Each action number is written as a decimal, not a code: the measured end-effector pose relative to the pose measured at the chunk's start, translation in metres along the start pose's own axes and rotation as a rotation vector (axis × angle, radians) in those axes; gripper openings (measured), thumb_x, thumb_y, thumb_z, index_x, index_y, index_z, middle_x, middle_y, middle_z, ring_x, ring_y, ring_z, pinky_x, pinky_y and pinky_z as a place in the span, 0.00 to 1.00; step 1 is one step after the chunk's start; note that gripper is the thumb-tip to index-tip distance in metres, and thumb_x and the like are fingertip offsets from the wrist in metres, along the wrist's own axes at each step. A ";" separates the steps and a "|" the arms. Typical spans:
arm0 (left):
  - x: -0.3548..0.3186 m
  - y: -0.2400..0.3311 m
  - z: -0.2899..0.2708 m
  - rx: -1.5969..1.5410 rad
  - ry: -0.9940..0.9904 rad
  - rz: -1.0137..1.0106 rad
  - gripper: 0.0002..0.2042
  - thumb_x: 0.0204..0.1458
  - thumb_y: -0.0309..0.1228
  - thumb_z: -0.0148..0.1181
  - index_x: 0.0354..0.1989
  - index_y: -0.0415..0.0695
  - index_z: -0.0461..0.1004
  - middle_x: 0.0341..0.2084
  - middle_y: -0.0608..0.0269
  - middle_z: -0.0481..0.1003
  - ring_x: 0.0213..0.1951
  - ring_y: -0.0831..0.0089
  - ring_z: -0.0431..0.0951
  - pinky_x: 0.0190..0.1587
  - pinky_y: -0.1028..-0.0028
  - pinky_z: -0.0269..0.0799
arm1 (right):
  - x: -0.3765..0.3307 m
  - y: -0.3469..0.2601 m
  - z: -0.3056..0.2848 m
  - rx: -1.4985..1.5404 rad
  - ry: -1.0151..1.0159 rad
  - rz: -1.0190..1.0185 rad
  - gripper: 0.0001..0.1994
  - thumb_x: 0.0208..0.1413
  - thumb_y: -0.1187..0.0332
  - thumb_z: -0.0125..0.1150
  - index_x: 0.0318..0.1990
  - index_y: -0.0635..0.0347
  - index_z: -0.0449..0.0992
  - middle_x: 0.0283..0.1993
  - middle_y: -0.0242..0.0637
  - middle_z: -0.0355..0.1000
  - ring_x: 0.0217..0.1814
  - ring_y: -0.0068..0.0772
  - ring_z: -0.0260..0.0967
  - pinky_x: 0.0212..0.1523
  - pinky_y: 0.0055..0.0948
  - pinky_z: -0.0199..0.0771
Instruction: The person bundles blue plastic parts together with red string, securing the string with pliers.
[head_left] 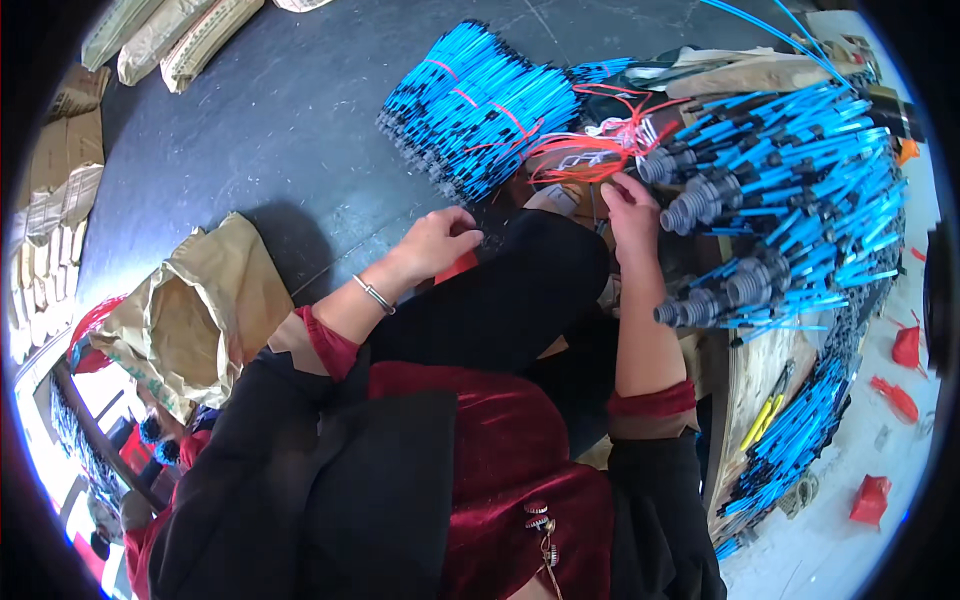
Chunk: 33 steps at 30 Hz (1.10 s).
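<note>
Hanging half-open beside the thigh [480, 310], the left grip [440, 243] shows nothing held. The right grip [632, 215] is at the red ties [600, 147]; whether it pinches one cannot be told. Just beyond lies the banded blue-rod bundle [480, 110]. Caution: tangled ties could snag if one is pulled.

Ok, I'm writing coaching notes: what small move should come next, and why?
I'd probably pinch just one of the red strands with the right hand: its fingertips are right by the bunch, while the left hand looks empty.
</note>
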<state>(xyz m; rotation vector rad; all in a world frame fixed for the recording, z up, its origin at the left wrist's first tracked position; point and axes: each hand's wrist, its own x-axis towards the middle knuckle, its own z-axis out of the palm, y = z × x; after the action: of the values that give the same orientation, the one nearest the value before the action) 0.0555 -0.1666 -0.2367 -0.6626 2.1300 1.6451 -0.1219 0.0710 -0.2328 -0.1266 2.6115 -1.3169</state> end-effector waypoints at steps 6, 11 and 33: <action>0.006 0.015 -0.005 -0.037 -0.041 -0.027 0.14 0.50 0.35 0.58 0.39 0.37 0.73 0.29 0.60 0.75 0.34 0.73 0.73 0.39 0.72 0.70 | 0.015 0.015 0.025 0.287 0.063 0.134 0.13 0.48 0.70 0.65 0.41 0.67 0.76 0.34 0.31 0.73 0.34 0.19 0.67 0.36 0.20 0.67; 0.012 0.032 -0.005 -0.089 -0.022 0.000 0.12 0.50 0.33 0.58 0.38 0.38 0.73 0.27 0.64 0.74 0.32 0.78 0.72 0.38 0.74 0.69 | 0.015 0.020 0.019 0.313 0.082 0.147 0.13 0.48 0.70 0.64 0.41 0.67 0.77 0.37 0.32 0.74 0.36 0.20 0.67 0.37 0.19 0.67; -0.122 0.138 -0.155 -1.102 -0.391 1.129 0.07 0.53 0.29 0.48 0.30 0.39 0.71 0.18 0.69 0.65 0.23 0.73 0.64 0.37 0.70 0.63 | -0.207 -0.117 -0.041 -0.158 -0.278 -0.467 0.05 0.48 0.75 0.58 0.33 0.65 0.75 0.31 0.43 0.72 0.35 0.45 0.70 0.38 0.34 0.71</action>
<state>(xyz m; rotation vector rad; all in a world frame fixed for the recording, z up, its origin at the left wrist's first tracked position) 0.0769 -0.2705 -0.0206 0.8040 1.1109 3.1614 0.0682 0.0690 -0.0845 -0.9229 2.5217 -1.1096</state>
